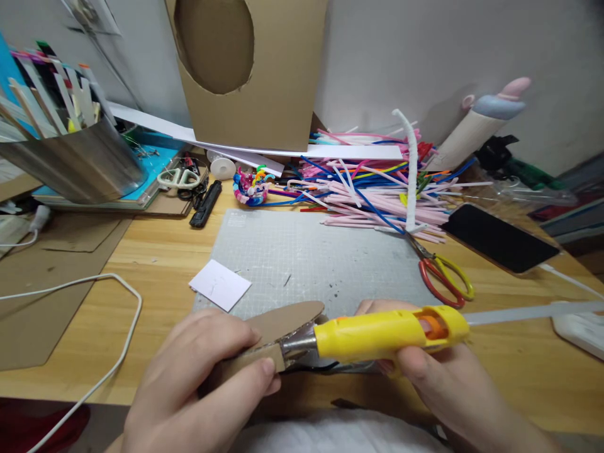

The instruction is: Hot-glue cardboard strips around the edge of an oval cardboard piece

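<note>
Near the front edge of the desk, my left hand pinches a brown cardboard piece with a rounded end and a narrow side strip. My right hand is wrapped round a yellow glue gun, which has a translucent stick out of its rear. The gun's metal nozzle points left and meets the cardboard between the rounded face and the strip. Behind the hands lies a grey cutting mat, with a small white card on its left part.
Scissors and a phone lie at the right. Pipe cleaners are heaped at the back, beside a standing cardboard panel. A metal pen holder stands back left; a white cable crosses the left side.
</note>
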